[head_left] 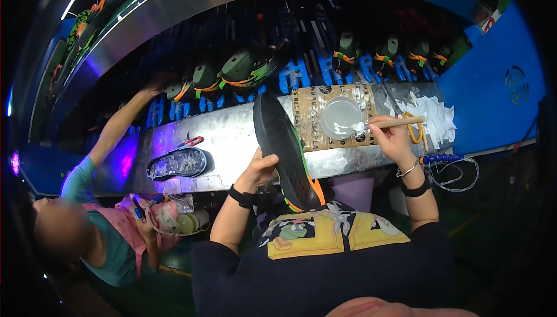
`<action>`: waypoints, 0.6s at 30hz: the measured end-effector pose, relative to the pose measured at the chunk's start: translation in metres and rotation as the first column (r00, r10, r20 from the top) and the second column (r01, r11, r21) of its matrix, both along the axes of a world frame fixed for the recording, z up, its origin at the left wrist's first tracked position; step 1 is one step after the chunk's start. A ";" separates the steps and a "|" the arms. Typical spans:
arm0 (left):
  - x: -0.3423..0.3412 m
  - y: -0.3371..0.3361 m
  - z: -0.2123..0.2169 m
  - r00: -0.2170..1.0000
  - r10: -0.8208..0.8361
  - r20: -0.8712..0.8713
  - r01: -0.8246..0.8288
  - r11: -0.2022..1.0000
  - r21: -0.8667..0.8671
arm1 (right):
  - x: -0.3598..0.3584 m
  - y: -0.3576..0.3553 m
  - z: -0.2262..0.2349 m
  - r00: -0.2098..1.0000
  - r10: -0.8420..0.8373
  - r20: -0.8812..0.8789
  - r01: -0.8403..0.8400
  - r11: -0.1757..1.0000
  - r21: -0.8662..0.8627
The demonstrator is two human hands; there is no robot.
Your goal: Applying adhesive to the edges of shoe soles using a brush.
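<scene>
Teal cloth is worn by a co-worker at the far left, beside the grey metal bench, on which a dark sole with a glossy inner face is laid. By the left hand, a long black shoe sole with green and orange edging is clamped at mid-length, the thumb pressed on its upper face; the hidden fingers cannot be made out. The bench's front edge is crossed aslant by this sole, which may be judged light, springy and perhaps slippery if coated; it is best gripped by its 2 long sides. Rearward room is limited by dark green shoes, and sideways room by a brown printed cardboard sheet bearing a round translucent bowl. A pale wooden brush is pinched in the right hand, its tip at the bowl's rim; contact cannot be confirmed. Farther right, movement is bounded by yellow looped handles and crumpled white tissue.
</scene>
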State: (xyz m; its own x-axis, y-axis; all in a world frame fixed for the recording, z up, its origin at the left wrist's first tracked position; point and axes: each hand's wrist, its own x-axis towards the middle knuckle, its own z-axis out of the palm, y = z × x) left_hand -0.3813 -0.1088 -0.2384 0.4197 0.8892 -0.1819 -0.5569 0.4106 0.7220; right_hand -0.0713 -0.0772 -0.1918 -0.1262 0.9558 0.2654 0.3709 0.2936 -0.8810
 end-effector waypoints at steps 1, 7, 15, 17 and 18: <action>0.003 -0.003 -0.004 0.998 -0.056 -0.007 0.056 0.998 0.015 | 0.000 -0.002 0.000 1.000 -0.003 -0.020 0.003 0.999 -0.037; 0.005 -0.002 -0.004 0.934 -0.221 -0.280 0.279 0.942 0.186 | 0.002 -0.003 0.013 0.996 0.028 0.086 -0.024 0.999 -0.044; 0.002 0.043 0.107 0.815 0.200 -0.544 0.261 0.712 0.652 | -0.006 -0.019 0.056 0.948 0.200 -0.247 -0.190 0.980 0.064; 0.006 0.049 0.132 0.825 0.183 -0.534 0.287 0.679 0.676 | -0.015 -0.020 0.069 0.941 0.330 -0.077 -0.300 0.916 0.268; 0.009 0.050 0.140 0.819 0.198 -0.539 0.296 0.659 0.692 | -0.019 -0.021 0.073 0.937 0.349 -0.022 -0.328 0.898 0.292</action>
State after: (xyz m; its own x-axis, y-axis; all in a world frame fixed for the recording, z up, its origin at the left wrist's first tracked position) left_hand -0.3727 -0.0584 -0.0985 0.5170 0.8011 0.3016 0.0206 -0.3639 0.9312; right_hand -0.0902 -0.0981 -0.1184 -0.3995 0.7440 0.5356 0.1444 0.6280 -0.7647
